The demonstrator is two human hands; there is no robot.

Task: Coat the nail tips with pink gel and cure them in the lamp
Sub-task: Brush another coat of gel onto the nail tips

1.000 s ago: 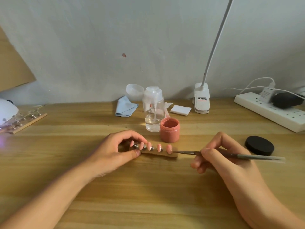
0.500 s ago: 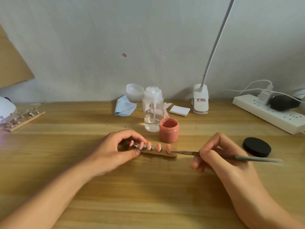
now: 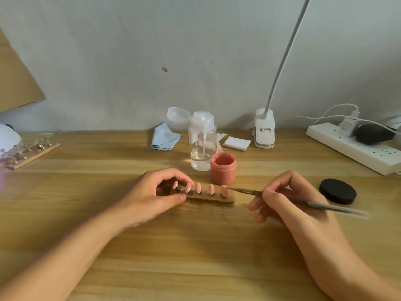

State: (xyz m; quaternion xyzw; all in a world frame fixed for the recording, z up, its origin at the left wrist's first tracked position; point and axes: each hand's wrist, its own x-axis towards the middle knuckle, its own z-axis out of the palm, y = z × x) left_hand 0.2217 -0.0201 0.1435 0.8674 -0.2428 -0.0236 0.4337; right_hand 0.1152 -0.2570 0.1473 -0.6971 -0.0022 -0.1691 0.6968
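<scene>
Your two forearms are reaching in from the near edge of the pale wooden worktop [image 3: 195, 253], and your hands are meeting around its middle. Your left hand [image 3: 152, 197] is pinching the left end of the short brown wooden holder strip [image 3: 225, 198], thumb on its near side and fingers curling over its far side. The strip is lying flat on the worktop. Five pink-coated oval nail tips [image 3: 211, 188] are standing in a row on small metal pegs along it. Your right hand [image 3: 288, 203] is gripping the thin grey-handled gel brush [image 3: 314, 204] like a pen, fingers closed round the shaft. The brush's fine point is sitting at the right side of the rightmost nail tip; whether it is touching cannot be told.

Just behind the strip's right end, the open round jar of pink gel [image 3: 222, 170] is standing upright. The clear plastic pump bottle [image 3: 202, 146] is standing right beside it, to its left and farther back. A flat black round lid [image 3: 337, 191] is lying toward the right edge, beyond your right hand.

Along the far edge, a folded light-blue cloth [image 3: 165, 137], a translucent plastic cap [image 3: 178, 115], some white square pads [image 3: 236, 142] and the white clip-on desk light [image 3: 264, 131] are sitting in a loose line. A white power strip [image 3: 347, 146] with plugs in it is lying at the far right corner. At the far left corner, the white domed curing lamp [image 3: 7, 135] is showing only partly, with a second wooden strip of clear nail tips [image 3: 32, 152] lying just in front of it.
</scene>
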